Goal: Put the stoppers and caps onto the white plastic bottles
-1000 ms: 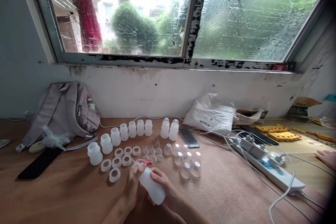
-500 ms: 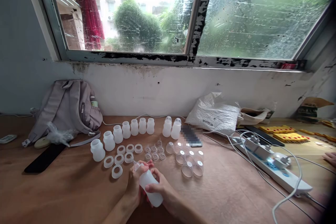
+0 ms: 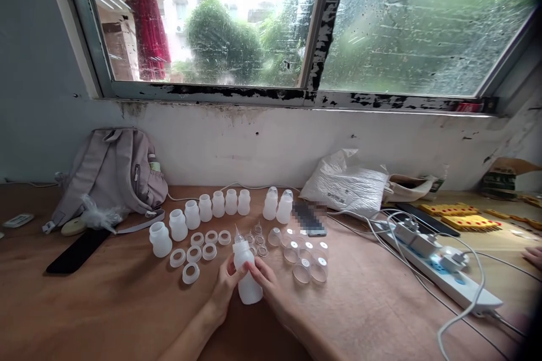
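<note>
Between my hands stands a frosted white baby bottle (image 3: 249, 291), nearly upright, with a white collar and a clear pointed nipple (image 3: 237, 234) on top. My left hand (image 3: 226, 285) is closed on its left side, and my right hand (image 3: 271, 287) grips it from the right with the thumb in front. Just beyond lie several clear nipples (image 3: 261, 250), partly hidden by the held bottle. Left of them are several white collar rings (image 3: 191, 273). Clear domed caps (image 3: 302, 272) lie to the right.
Open-necked bottles (image 3: 161, 240) form a curved row behind the rings. Two capped bottles (image 3: 284, 207) stand near a blurred phone (image 3: 311, 220). A backpack (image 3: 118, 175) rests at left, a silver bag (image 3: 345, 183) at back. Right are a power strip (image 3: 449, 276), cables and another person's hand (image 3: 532, 256).
The bottle has swung from a tilt to nearly upright. My left hand has moved from its top down to its side, and my right hand has shifted up along the body.
</note>
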The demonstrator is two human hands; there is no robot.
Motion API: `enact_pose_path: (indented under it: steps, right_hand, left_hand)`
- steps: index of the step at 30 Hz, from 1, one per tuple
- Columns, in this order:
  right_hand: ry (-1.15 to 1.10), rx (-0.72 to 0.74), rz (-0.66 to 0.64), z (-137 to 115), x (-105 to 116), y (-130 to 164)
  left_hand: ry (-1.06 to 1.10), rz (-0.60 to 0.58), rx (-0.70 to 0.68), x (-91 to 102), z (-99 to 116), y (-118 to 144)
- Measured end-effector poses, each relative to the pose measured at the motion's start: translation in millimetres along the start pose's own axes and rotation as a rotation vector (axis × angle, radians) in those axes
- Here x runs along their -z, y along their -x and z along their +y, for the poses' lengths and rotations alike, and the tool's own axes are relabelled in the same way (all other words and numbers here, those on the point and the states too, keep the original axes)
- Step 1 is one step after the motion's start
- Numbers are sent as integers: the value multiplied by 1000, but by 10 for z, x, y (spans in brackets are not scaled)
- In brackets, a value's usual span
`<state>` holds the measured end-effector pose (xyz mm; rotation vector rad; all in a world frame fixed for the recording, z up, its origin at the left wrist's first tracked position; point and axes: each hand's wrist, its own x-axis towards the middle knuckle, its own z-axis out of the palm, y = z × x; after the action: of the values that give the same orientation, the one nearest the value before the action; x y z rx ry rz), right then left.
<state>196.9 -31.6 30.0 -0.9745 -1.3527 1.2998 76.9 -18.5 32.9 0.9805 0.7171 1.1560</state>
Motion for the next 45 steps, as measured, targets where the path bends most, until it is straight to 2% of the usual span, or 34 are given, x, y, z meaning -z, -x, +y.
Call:
enact_pose_path:
  steps: [2,5,6,8,10,13,15,17,20,23,25,32,37,45]
  right_hand:
    - [311,127,90,-22,140,-51]
    - [794,299,335,-64,421,-194]
    - [942,324,374,-77,521,-254]
    - [1199,308,444,-82,704,-376]
    - [1380,274,461,-51,847,-481]
    - [1497,230,410,31,975,-580]
    - [1468,243,374,53,1004,-600]
    - [1335,314,410,22,985,-581]
    - [930,411,522,-79,862,-491]
    - [483,380,545,-122,678,-380]
    - [322,341,544,-95,569,-328]
    - [181,261,472,3,397,-263]
    - [154,253,470,-3,359,-238]
    - [148,238,453,21,324,-158]
  left_hand:
    - [9,22,-23,19,10,-8]
    - [6,73,-17,69,27,-34]
    - [-1,86,-7,85,31,-45]
    - [-13,100,9,111,33,-70]
    - [-15,113,9,130,26,-95]
    - [-20,119,6,152,14,-118]
    - [-52,97,2,164,20,-120]
    - [-114,86,-24,173,42,-117]
    - [-218,63,-56,179,80,-119]
    - [-264,35,-60,170,83,-136]
    - [-291,46,-65,160,65,-145]
    - [-402,56,-76,183,-9,-170]
    - [-414,17,-69,207,-29,-182]
    - [-381,6,-85,145,30,-94]
